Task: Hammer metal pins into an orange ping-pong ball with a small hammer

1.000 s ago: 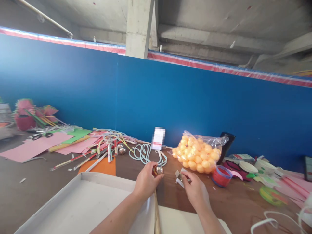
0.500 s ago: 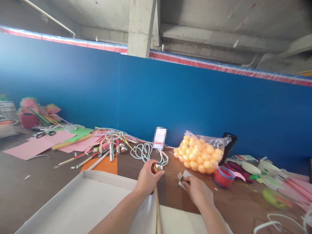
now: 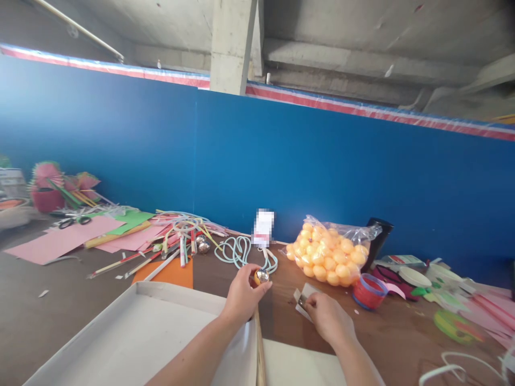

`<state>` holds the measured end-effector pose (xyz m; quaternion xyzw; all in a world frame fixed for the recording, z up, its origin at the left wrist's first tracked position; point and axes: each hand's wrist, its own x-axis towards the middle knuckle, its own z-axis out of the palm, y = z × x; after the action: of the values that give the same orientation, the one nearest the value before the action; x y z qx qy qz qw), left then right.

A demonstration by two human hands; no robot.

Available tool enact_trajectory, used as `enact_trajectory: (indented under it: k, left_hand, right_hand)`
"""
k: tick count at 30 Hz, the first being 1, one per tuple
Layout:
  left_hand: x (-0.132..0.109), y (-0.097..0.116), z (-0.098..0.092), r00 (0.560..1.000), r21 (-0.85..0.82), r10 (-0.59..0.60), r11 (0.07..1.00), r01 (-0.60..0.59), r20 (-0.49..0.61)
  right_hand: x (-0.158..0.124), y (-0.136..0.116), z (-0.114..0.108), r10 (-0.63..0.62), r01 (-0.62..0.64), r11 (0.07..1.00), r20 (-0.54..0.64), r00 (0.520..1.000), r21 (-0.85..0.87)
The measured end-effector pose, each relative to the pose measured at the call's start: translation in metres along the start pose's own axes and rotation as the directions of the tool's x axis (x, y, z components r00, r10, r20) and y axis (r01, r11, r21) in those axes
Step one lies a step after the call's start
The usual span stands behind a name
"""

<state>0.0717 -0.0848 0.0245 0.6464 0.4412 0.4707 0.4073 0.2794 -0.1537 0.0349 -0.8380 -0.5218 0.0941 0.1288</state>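
Observation:
My left hand (image 3: 243, 295) pinches an orange ball (image 3: 261, 276) partly covered in shiny silver pieces. It is held up over the table beside the corner of a shallow white box lid (image 3: 169, 321). Farther right, the fingers of my right hand (image 3: 330, 316) are closed together over a small white sheet (image 3: 308, 292). At the fingertips is a small dark shiny piece (image 3: 301, 302), whose exact shape I cannot make out. Two silver-covered balls (image 3: 203, 245) lie beyond the lid, near coils of pale blue cord (image 3: 233, 251).
A clear bag of orange balls (image 3: 328, 254) sits behind my right hand, next to a roll of red tape (image 3: 369, 292). Pink paper (image 3: 68, 238), scissors (image 3: 74, 220) and tubes fill the left side. A blue partition (image 3: 341, 161) stands along the back.
My right hand has shifted slightly to the right and down, and more of the white sheet shows beneath it. The left hand keeps its hold on the ball.

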Motion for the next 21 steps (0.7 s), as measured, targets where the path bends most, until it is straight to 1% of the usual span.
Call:
enact_trajectory:
  k: [3, 7, 10, 13, 15, 18, 21]
  left_hand:
    - [0.000, 0.000, 0.000, 1.000, -0.016, 0.005, 1.000, -0.005, -0.005]
    - [0.001, -0.002, 0.001, 1.000, -0.014, 0.015, 1.000, -0.015, -0.020]
    - [0.002, -0.003, 0.001, 0.999, -0.005, 0.029, 1.000, -0.029, -0.014]
    - [0.002, -0.005, 0.002, 0.999, 0.008, 0.035, 0.999, -0.035, -0.002]
    - [0.002, -0.005, 0.002, 0.999, 0.017, 0.036, 0.999, -0.036, 0.002]
    - [0.001, -0.004, 0.002, 0.999, 0.018, 0.041, 0.999, -0.041, 0.004]
    - [0.000, -0.002, 0.001, 0.999, 0.019, 0.046, 0.999, -0.046, 0.017]
  right_hand:
    - [-0.001, -0.001, 0.000, 0.006, -0.006, 1.000, -0.035, 0.999, 0.004]
    - [-0.004, -0.003, -0.002, -0.008, 0.021, 0.995, -0.130, 0.991, 0.099]
    - [-0.007, -0.006, -0.002, -0.023, 0.054, 0.985, -0.182, 0.983, 0.165]
    - [-0.009, -0.007, 0.001, -0.057, 0.101, 0.977, -0.222, 0.973, 0.190]
    - [-0.010, -0.008, 0.003, -0.064, 0.117, 0.961, -0.211, 0.975, 0.251]
    - [-0.010, -0.008, 0.006, -0.054, 0.107, 0.924, -0.151, 0.987, 0.367]
    - [-0.011, -0.009, 0.008, -0.046, 0.097, 0.904, -0.130, 0.990, 0.417]
